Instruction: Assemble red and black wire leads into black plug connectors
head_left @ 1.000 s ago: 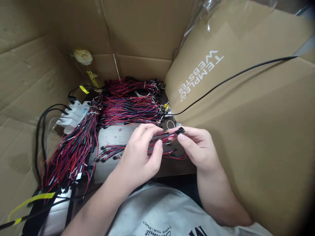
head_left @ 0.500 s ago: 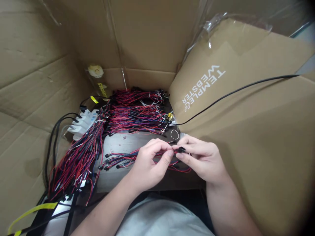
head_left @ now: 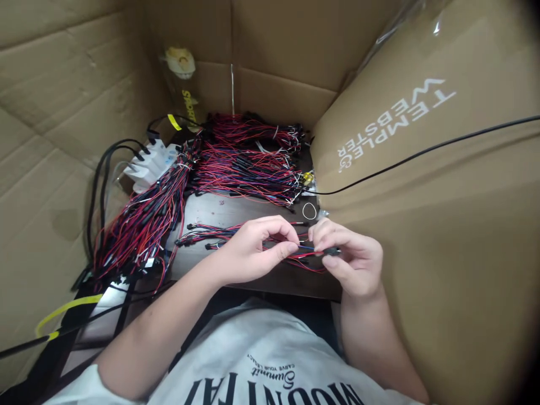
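2 hands are working 1 thin wire lead (head_left: 310, 248): our left hand (head_left: 248, 250) is pinching its limp strands, our right hand (head_left: 352, 261) is gripping its small, rigid black connector (head_left: 332, 251), probably the firmer hold.

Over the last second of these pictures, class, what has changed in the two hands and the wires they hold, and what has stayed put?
The right hand has lowered the small black plastic connector from its raised tilt to level. The left hand pinches the thin red and blue wires closer to it. Both keep hold throughout. The red-and-black wire bundles on the dark tabletop lie as before.
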A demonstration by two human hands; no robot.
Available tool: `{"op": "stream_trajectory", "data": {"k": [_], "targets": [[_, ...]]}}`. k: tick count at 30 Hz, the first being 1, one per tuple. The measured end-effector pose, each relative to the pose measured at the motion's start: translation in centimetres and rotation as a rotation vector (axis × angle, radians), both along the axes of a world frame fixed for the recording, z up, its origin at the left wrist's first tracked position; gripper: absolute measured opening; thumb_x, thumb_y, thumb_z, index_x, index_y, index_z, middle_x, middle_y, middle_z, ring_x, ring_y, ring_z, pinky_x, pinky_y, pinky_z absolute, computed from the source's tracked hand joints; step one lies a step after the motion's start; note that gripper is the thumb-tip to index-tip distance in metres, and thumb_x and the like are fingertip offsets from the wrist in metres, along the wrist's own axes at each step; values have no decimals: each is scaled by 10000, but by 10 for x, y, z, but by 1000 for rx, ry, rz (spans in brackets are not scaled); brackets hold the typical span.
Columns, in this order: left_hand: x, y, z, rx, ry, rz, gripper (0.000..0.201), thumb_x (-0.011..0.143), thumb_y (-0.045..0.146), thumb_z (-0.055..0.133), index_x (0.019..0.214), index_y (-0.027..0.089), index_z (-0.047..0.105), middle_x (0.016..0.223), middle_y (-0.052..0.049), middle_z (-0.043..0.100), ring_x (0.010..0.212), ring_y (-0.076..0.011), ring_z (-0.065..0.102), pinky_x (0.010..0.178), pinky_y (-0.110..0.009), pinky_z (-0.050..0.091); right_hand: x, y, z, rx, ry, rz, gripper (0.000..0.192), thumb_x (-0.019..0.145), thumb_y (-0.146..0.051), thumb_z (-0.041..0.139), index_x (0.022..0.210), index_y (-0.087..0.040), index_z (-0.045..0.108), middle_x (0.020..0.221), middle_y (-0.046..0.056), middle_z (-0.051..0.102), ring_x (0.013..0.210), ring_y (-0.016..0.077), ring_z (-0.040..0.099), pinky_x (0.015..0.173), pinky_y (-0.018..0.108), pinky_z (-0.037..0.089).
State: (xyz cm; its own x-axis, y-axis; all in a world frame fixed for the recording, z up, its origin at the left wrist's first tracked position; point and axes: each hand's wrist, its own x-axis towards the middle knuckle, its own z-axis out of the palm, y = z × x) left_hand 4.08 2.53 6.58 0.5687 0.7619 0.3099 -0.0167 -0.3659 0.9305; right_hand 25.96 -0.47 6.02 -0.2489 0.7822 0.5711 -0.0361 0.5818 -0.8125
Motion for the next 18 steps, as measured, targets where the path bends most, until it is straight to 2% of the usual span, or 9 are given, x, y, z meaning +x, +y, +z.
{"op": "stream_trajectory", "data": {"k": [4, 7, 10, 12, 14, 18], "targets": [[-3, 7, -2, -108, -49, -31, 181, 964, 313, 653, 876, 155, 663, 868, -52, 681, 786, -135, 617, 746, -264, 525, 2, -2, 7, 59, -98, -20, 184, 892, -147, 713, 1025, -246, 792, 831, 70, 704, 730, 227, 619, 713, 422, 516], [-4, 14, -3, -105, 0, -65, 184, 966, 308, 645, 869, 153, 656, 876, -60, 697, 803, -142, 630, 762, -268, 528, 5, -3, 9, 76, -124, -19, 172, 887, -137, 705, 1000, -239, 786, 812, 68, 712, 710, 225, 629, 688, 411, 520], [-6, 21, -3, -68, 48, -90, 188, 976, 311, 629, 871, 156, 654, 887, -64, 705, 815, -145, 639, 770, -273, 526, 9, -2, 4, 51, -43, -43, 106, 908, -180, 695, 959, -237, 768, 771, 65, 689, 694, 228, 617, 686, 416, 504], [-8, 23, -1, 8, 89, -77, 159, 981, 288, 622, 888, 164, 656, 905, -56, 704, 833, -141, 638, 783, -270, 518, 12, -1, -3, 24, 48, -77, 41, 920, -239, 699, 914, -247, 739, 727, 48, 649, 678, 229, 598, 688, 416, 484], [-9, 22, 2, 128, 162, -32, 103, 978, 227, 616, 898, 173, 652, 911, -38, 695, 837, -130, 628, 779, -260, 503, 15, 0, -9, 9, 115, -99, 69, 914, -288, 705, 859, -248, 691, 687, 29, 598, 656, 224, 567, 679, 400, 455], [-7, 10, 9, 350, 231, 112, 83, 976, 154, 611, 904, 177, 646, 896, -20, 708, 830, -117, 647, 777, -248, 509, 21, -6, -4, -22, 9, -71, 201, 895, -424, 666, 862, -225, 655, 749, 54, 605, 691, 237, 546, 695, 403, 416]]}}
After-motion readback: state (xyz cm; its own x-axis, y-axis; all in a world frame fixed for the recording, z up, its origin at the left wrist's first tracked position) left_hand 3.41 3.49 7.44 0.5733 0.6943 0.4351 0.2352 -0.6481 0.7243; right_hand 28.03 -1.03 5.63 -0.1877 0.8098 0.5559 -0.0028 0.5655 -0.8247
